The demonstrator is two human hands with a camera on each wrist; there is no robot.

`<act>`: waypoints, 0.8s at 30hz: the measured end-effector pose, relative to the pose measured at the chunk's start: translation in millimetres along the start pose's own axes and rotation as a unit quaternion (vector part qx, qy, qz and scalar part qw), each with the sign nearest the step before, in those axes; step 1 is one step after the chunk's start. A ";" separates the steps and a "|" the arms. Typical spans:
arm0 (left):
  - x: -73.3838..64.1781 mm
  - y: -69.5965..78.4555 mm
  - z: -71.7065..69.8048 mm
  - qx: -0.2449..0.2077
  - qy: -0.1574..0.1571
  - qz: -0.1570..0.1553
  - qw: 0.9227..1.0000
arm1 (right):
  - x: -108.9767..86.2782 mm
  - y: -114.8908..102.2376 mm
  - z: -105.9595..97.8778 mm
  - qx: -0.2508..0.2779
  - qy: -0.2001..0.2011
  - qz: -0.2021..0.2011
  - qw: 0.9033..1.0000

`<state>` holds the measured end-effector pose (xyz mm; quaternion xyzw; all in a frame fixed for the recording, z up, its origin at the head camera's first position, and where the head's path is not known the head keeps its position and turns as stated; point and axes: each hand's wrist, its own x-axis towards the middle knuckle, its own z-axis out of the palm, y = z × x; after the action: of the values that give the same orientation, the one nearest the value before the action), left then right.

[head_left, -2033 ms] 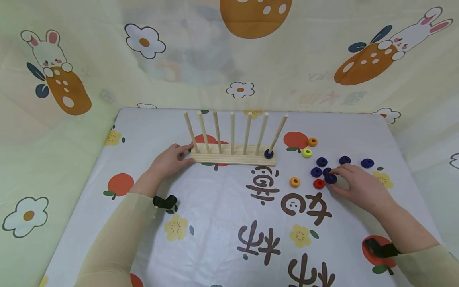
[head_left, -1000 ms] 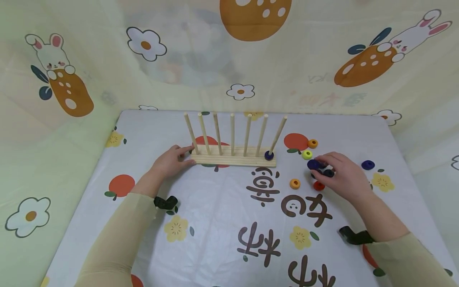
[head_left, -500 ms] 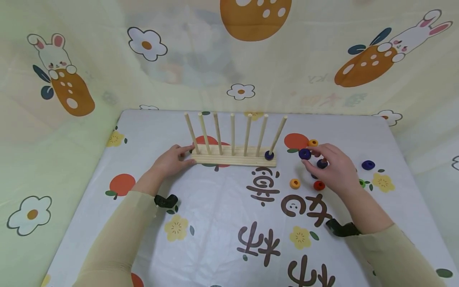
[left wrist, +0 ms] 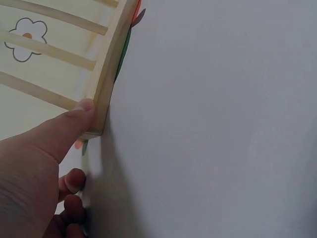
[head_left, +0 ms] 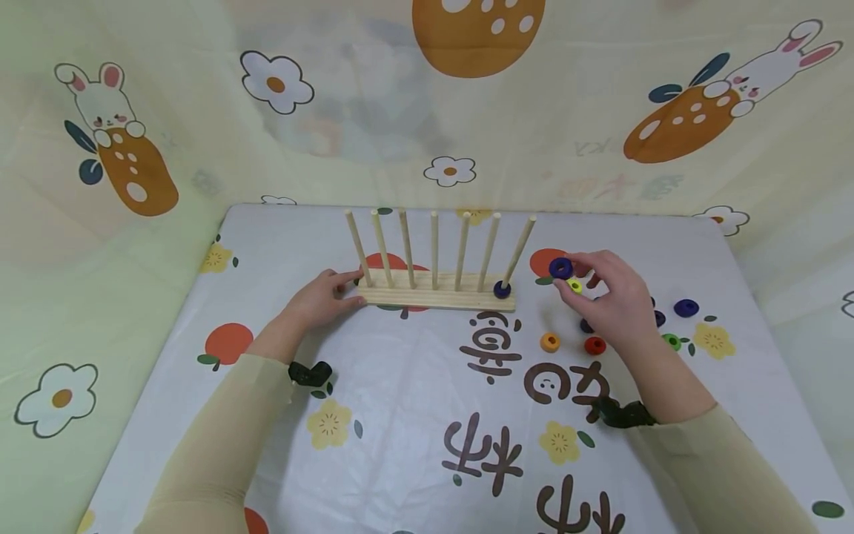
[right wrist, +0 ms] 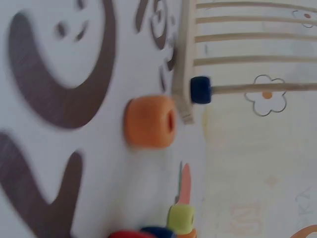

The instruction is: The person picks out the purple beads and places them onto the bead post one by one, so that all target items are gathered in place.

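A wooden peg rack (head_left: pixel 434 297) has several upright pegs on a flat base, with a dark blue bead (head_left: pixel 502 290) low on its rightmost peg. My left hand (head_left: pixel 323 302) pinches the left end of the base, index finger behind and thumb in front; in the left wrist view the thumb (left wrist: pixel 64 126) presses near the base's corner. My right hand (head_left: pixel 610 300) holds another dark blue bead (head_left: pixel 561 268) between thumb and index finger, to the right of the rack, its hole showing. The right wrist view shows the rack's blue bead (right wrist: pixel 200 89), not the hand.
Loose beads lie on the right of the patterned cloth: orange (head_left: pixel 550 342), red (head_left: pixel 595 345), yellow-green (head_left: pixel 574 286), green (head_left: pixel 672 342) and dark blue (head_left: pixel 686 308). More blue ones are partly hidden by my right hand. A printed curtain (head_left: pixel 353 148) hangs behind the table.
My right hand has carried a dark blue bead from the cluster leftward and farther back, towards the rack. A green bead has come into view behind that hand. My left hand stays on the rack.
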<state>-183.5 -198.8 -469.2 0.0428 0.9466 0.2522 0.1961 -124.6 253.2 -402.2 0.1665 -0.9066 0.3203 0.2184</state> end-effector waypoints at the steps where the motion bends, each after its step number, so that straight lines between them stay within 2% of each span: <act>1: -0.5 0.2 -0.2 0.002 0.001 0.001 1.000 | 1.6 -1.1 0.3 0.014 0.007 0.000 1.000; 7: -1.6 -0.2 -0.2 0.012 0.005 0.010 1.000 | 10.6 -9.0 1.1 0.075 0.033 0.004 0.997; 13: -0.2 -1.8 0.9 0.009 0.000 0.004 1.000 | 24.3 -22.6 2.1 0.118 0.074 -0.017 0.990; 24: 0.7 0.3 0.8 0.008 -0.004 -0.004 1.000 | 48.5 -38.5 2.7 0.153 0.116 -0.041 0.981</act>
<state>-183.9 -198.1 -469.9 0.0414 0.9482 0.2434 0.2001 -149.6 215.1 -360.2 0.1969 -0.8081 0.4628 0.3067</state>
